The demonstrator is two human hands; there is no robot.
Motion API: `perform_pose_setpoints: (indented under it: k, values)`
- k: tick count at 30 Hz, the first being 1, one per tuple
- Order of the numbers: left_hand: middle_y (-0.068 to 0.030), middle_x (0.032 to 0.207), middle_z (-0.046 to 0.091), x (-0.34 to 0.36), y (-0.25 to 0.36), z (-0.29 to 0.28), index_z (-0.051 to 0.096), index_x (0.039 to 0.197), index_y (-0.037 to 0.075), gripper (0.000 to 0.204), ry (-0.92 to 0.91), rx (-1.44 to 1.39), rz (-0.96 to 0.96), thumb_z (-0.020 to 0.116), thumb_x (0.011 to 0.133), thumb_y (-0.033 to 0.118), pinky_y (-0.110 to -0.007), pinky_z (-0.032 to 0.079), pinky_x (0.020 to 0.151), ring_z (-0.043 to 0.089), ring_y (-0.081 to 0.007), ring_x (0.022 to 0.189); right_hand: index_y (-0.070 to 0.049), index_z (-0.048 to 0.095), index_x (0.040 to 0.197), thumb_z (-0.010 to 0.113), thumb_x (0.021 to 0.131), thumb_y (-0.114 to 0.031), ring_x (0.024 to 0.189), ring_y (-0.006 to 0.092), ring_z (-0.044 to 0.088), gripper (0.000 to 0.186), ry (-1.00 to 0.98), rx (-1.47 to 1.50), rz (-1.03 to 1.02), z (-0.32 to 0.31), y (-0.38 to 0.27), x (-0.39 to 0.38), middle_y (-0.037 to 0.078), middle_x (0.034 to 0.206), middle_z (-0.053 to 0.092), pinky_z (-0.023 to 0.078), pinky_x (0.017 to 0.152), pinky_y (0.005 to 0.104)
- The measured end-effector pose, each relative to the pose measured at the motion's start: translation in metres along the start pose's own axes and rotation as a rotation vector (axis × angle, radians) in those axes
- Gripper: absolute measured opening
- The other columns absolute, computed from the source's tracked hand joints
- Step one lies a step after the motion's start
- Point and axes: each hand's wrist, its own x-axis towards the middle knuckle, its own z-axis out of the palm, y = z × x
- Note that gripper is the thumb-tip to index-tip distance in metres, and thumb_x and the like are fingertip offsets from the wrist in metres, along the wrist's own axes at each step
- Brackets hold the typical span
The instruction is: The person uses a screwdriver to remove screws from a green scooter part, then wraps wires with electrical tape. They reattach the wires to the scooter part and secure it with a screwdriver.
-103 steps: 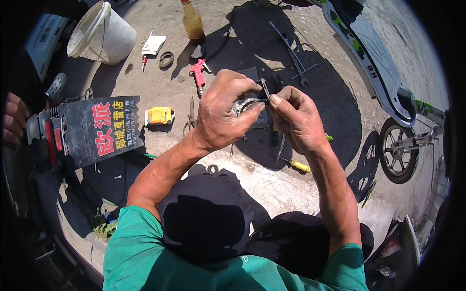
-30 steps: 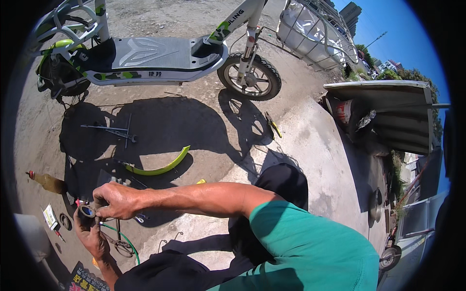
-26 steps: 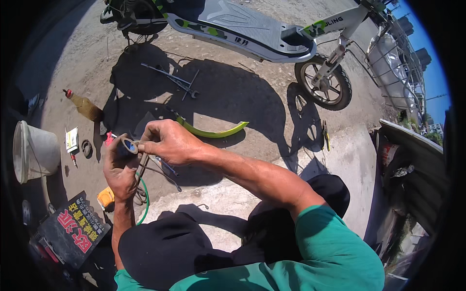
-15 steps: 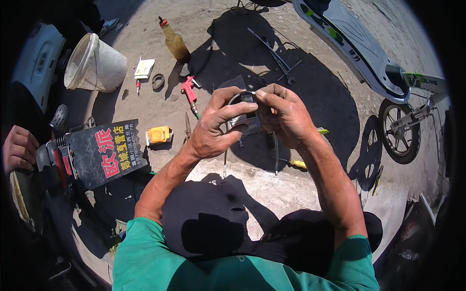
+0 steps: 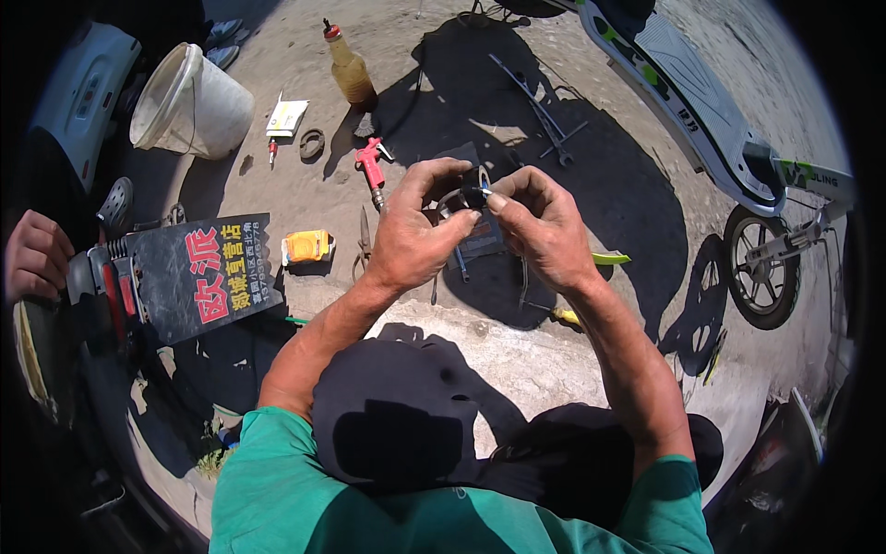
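Note:
A small black part (image 5: 474,197) with a thin cable (image 5: 524,284) is held up between my two hands over the shaded ground. My left hand (image 5: 415,226) grips the black part between thumb and fingers. The fingertips of my right hand (image 5: 546,226) pinch its right side, where a small pale tip shows. Part of the cable hangs below my right hand; the rest is mostly hidden behind my hands. Under them lies a flat dark package (image 5: 482,245), partly covered from view.
Ahead lie a red air blow gun (image 5: 371,166), an oil bottle (image 5: 352,81), a tape ring (image 5: 312,143) and wrenches (image 5: 544,115). Left are a bucket (image 5: 210,111), a yellow box (image 5: 307,246), a black mudguard (image 5: 175,277) and another person's hand (image 5: 39,254). A scooter (image 5: 688,92) stands right.
My left thumb and fingers have shifted on the black part, which has turned. The cable loop seen before is now mostly hidden. The whole view has shifted slightly.

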Motion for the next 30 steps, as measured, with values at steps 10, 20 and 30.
perform_pose_setpoints:
  k: [10,20,30]
  values:
    - [-0.0083,0.098,0.075,-0.005,-0.016,0.012,0.060,0.130,0.002,0.046,0.153,0.173,0.218,0.070,0.085,-0.003,-0.023,0.054,0.066,0.065,-0.0059,0.076,0.002,0.059,0.115,0.073,0.097,-0.039,0.068,0.0059,0.054,0.047,0.091,0.230,0.262,0.005,0.003,0.000,0.002,0.084,0.060,0.042,0.056,0.0222]
    - [-0.0084,0.102,0.073,-0.013,-0.024,0.014,0.065,0.120,-0.002,0.027,0.043,-0.067,0.107,0.072,0.095,0.004,-0.024,0.053,0.069,0.065,-0.0077,0.081,-0.003,0.061,0.115,0.068,0.100,-0.028,0.063,0.0050,0.054,0.030,0.192,0.140,0.272,0.007,0.006,0.004,-0.002,0.085,0.060,0.041,0.052,0.0223]
    - [-0.0011,0.080,0.065,-0.007,-0.018,0.005,0.068,0.105,-0.003,0.018,0.049,-0.105,-0.149,0.066,0.103,0.015,-0.023,0.047,0.062,0.058,-0.0061,0.071,0.007,0.051,0.138,0.073,0.092,-0.014,0.106,0.0183,0.065,0.056,0.189,0.128,-0.019,0.013,0.015,0.000,0.012,0.120,0.061,0.060,0.081,0.0311]
